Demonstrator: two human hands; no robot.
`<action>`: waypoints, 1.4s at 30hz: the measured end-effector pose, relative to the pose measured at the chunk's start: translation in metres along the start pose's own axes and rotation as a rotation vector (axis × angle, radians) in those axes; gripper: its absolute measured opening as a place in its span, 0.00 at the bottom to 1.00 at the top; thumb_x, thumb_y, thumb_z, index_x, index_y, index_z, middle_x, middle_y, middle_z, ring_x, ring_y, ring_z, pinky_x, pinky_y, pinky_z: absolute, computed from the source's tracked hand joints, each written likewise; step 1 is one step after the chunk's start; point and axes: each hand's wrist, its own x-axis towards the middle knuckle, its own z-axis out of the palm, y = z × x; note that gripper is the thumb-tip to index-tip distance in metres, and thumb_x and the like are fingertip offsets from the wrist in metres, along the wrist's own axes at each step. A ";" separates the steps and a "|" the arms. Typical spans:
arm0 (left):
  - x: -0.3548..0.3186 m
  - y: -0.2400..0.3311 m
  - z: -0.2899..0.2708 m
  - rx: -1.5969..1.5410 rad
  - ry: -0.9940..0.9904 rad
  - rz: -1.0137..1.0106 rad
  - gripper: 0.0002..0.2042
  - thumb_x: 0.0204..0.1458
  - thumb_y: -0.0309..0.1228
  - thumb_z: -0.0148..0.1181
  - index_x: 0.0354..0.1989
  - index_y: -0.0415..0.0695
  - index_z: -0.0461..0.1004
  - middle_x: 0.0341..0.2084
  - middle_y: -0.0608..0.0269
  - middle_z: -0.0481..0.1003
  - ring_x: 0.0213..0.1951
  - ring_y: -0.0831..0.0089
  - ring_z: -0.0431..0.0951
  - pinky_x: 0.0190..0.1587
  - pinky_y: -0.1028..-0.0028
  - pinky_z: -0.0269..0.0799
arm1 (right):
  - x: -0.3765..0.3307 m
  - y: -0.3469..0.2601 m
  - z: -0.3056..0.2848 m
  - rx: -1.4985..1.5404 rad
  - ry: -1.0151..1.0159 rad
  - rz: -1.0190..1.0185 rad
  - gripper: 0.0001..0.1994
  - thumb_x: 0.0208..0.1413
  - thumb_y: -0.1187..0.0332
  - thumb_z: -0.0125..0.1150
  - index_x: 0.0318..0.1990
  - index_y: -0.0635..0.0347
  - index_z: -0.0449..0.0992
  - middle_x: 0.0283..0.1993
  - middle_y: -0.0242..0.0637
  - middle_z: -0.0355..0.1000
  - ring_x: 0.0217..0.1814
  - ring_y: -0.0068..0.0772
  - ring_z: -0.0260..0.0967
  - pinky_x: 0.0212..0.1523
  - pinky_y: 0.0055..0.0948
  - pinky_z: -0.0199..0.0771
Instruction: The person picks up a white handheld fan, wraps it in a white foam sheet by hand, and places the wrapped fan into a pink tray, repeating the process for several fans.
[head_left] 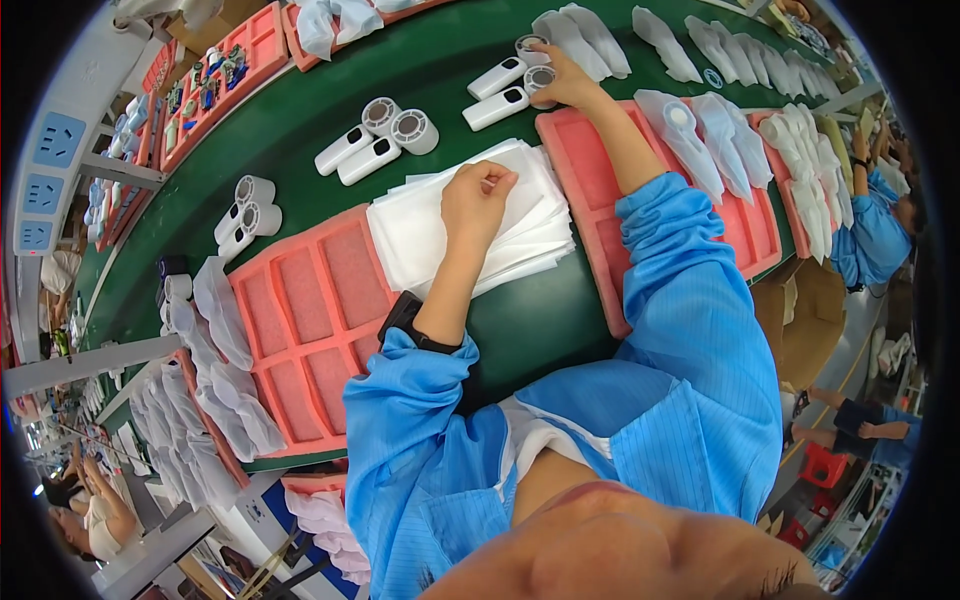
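My left hand [478,205] is above a stack of thin white sleeves [535,225], its fingers curled closed, and nothing shows in them. A dark band is on that wrist. Reaching to the far side, my right hand [568,82] has its thumb and fingers around the round, vented head of a white handheld fan [497,108]. Beside it lies a second white fan [497,76], its round head partly behind my fingers. Further left on the green table [440,80] lie another pair of fans [370,160] and a third pair [248,218].
Left of the sleeves is a pink compartment tray [318,290]; a second pink tray [590,190] lies under my right forearm, with wrapped fans [680,125] at its right side. More wrapped fans [765,60] line the far right. A red tray [225,75] holds small parts.
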 end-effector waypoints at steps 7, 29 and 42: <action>0.000 0.000 -0.019 -0.448 0.008 -0.087 0.06 0.48 0.28 0.65 0.30 0.39 0.78 0.24 0.70 0.74 0.24 0.83 0.67 0.30 0.82 0.63 | -0.012 -0.012 -0.014 -0.175 0.154 -0.246 0.36 0.30 0.72 0.70 0.56 0.54 0.68 0.49 0.41 0.71 0.42 0.34 0.72 0.43 0.27 0.73; -0.017 0.062 -0.086 -1.003 0.242 0.040 0.05 0.59 0.28 0.53 0.39 0.41 0.70 0.31 0.67 0.74 0.36 0.79 0.72 0.44 0.77 0.66 | -0.128 -0.159 0.003 -0.017 0.086 -1.004 0.30 0.30 0.77 0.74 0.48 0.61 0.73 0.44 0.40 0.71 0.45 0.37 0.70 0.43 0.29 0.72; -0.019 0.059 -0.096 -0.618 0.076 0.045 0.07 0.54 0.27 0.60 0.38 0.37 0.74 0.31 0.68 0.74 0.32 0.78 0.73 0.38 0.78 0.69 | -0.135 -0.158 0.016 -0.099 0.157 -1.062 0.34 0.26 0.77 0.75 0.51 0.59 0.74 0.44 0.41 0.67 0.42 0.39 0.68 0.40 0.31 0.72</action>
